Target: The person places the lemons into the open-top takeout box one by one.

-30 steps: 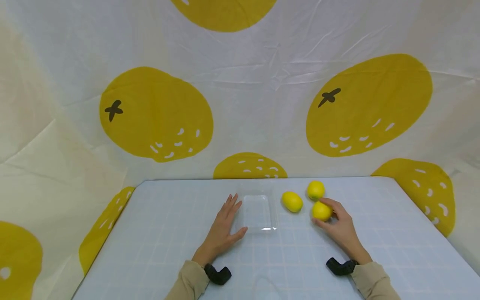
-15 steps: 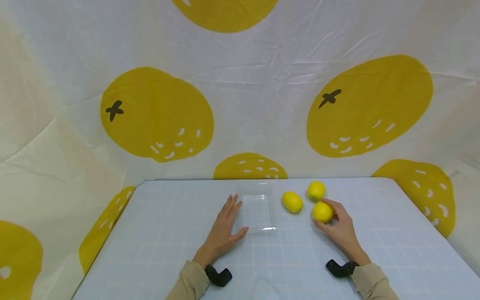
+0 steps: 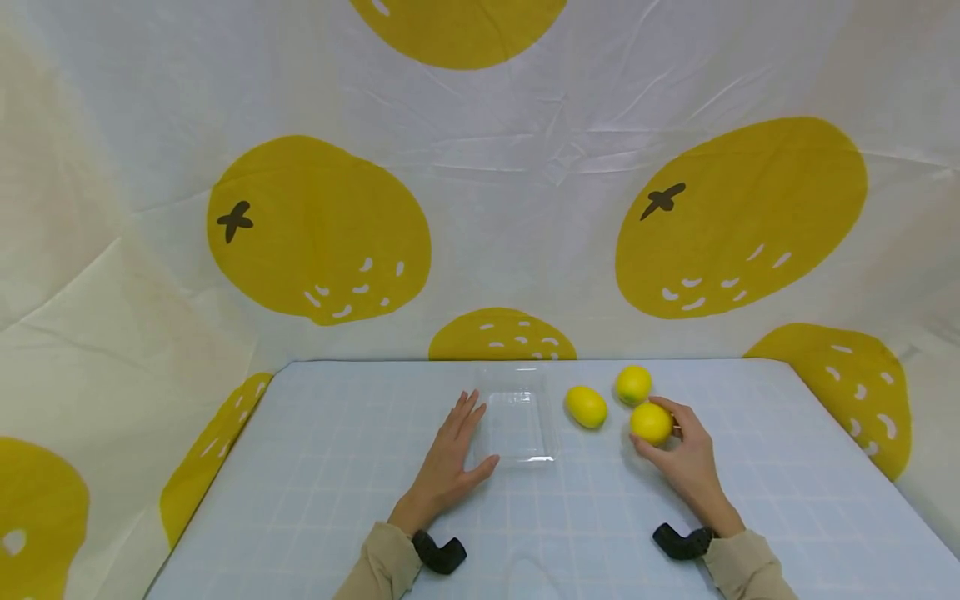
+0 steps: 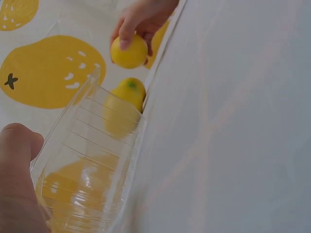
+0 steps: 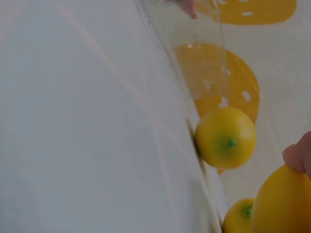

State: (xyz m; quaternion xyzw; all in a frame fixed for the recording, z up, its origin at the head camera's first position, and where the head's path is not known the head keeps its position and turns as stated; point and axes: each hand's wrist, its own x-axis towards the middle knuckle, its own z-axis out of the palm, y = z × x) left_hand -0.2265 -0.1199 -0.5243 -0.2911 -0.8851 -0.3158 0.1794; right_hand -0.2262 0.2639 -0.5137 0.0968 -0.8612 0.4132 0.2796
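Observation:
My right hand (image 3: 688,458) grips a yellow lemon (image 3: 651,424) between thumb and fingers. In the left wrist view this held lemon (image 4: 129,52) appears raised off the tabletop. Two more lemons lie on the table: one (image 3: 587,407) close to the right side of a clear plastic container (image 3: 555,433), the other (image 3: 633,384) just behind the held one. My left hand (image 3: 444,475), fingers spread and fairly straight, touches the container's left side. Through the container's clear wall (image 4: 82,141), a lemon (image 4: 132,90) shows in the left wrist view.
A pale blue checked cloth (image 3: 330,467) covers the table. Behind it hangs a white curtain (image 3: 517,242) printed with large yellow fruit. A black wrist device (image 3: 438,553) sits on the left wrist, and a similar black device (image 3: 682,542) on the right.
The held lemon has shifted slightly right with my right hand, relative to the two lying lemons. My left hand and the container have stayed put; the head view has tilted a little.

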